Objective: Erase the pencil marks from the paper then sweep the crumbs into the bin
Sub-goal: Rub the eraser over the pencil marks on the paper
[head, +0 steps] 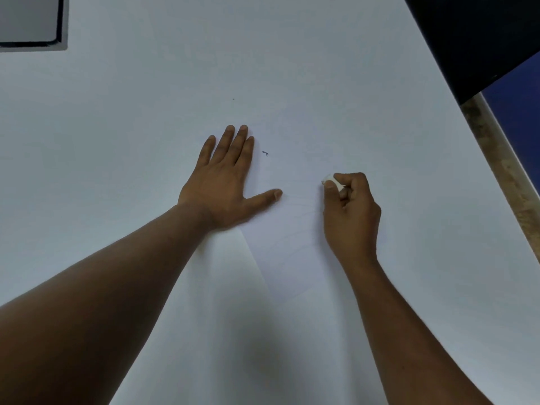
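A white sheet of paper point(292, 258) lies on the white table, its left edge hard to tell from the tabletop. Faint curved pencil lines point(301, 217) run across it between my hands. My left hand point(225, 182) lies flat with fingers spread, pressing on the paper's left part. My right hand point(350, 206) is closed around a small white eraser point(333, 182), whose end sticks out at the fingertips and rests on or just above the paper. A small dark crumb or mark point(265, 153) sits just right of my left fingers.
The white table point(117, 112) fills most of the view. A grey recessed panel with a dark frame point(32, 21) is at the far left corner. A dark object point(482, 39) overhangs the far right corner. The table's right edge point(502, 176) runs diagonally, with floor beyond.
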`<state>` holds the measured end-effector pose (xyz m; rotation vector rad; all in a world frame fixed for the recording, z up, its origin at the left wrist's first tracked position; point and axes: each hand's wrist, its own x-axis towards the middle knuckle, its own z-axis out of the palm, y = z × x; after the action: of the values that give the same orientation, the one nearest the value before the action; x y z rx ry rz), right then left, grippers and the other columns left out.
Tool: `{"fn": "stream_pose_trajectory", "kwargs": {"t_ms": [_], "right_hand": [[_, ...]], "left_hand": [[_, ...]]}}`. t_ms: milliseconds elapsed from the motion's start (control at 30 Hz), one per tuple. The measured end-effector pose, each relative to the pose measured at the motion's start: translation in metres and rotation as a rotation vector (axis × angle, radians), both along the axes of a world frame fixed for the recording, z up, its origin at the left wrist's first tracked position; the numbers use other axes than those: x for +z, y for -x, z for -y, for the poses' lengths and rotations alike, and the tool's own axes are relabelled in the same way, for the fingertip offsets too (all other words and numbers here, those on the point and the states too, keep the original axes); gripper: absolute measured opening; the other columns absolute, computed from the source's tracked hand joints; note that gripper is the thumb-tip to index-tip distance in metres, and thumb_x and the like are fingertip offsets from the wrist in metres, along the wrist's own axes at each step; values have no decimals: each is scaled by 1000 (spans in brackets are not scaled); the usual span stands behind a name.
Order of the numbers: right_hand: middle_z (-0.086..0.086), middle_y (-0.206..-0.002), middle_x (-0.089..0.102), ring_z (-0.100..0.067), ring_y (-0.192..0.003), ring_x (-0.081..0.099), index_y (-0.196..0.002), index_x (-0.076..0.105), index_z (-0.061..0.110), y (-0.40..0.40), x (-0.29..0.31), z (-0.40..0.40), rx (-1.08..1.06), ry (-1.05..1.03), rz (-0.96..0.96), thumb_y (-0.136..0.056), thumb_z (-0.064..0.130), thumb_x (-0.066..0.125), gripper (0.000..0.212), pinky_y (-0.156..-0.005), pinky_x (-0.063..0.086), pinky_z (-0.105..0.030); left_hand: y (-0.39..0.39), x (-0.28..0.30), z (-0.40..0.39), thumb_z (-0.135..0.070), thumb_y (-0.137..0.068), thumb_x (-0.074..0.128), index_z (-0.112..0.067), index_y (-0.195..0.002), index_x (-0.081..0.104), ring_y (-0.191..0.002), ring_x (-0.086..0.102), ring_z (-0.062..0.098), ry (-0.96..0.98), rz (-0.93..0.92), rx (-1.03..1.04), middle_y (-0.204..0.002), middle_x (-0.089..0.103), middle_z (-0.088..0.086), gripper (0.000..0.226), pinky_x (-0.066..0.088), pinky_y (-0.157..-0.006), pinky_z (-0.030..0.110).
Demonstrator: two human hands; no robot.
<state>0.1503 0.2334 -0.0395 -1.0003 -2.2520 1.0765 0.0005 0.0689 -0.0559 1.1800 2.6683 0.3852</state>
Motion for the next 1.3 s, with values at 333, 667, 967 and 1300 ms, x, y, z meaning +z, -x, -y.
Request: {"fn": "stream_pose_trajectory", "kwargs": {"t_ms": [333,667,967,1300], "right_hand": [[-1,-79,68,-19,-68,67,-99,66,21,-3,0,-4,-9,174,-2,-95,22,63,6,-71,58,-46],[-3,-79,70,-14,-66,67,-98,69,19,-4,7,-5,-19,227,12,-94,23,63,8,-70,60,-38],[11,-83,70,-6,-75,66,-99,70,19,31,9,58,292,33,60,-93,26,64,11,-70,56,-28],[1,-89,65,-12,-76,60,-99,71,14,50,5,69,434,-269,115,-94,25,62,14,-71,51,-25]], "left_hand": [[-8,4,50,-95,-79,26,-19,-164,-6,-155,-24,12,11,49,-55,-171,-16,-2,118,-10,-128,41],[-35,-1,47,-100,-76,17,-11,-162,-12,-154,-27,16,84,5,-6,-170,-23,2,127,-8,-127,47],[-35,-1,46,-99,-77,16,-10,-163,-6,-156,-23,19,91,-12,-18,-171,-18,5,126,-6,-127,49],[-34,-3,46,-98,-75,9,-9,-163,-1,-157,-18,20,81,-17,-22,-172,-12,7,126,-5,-128,49]]}}
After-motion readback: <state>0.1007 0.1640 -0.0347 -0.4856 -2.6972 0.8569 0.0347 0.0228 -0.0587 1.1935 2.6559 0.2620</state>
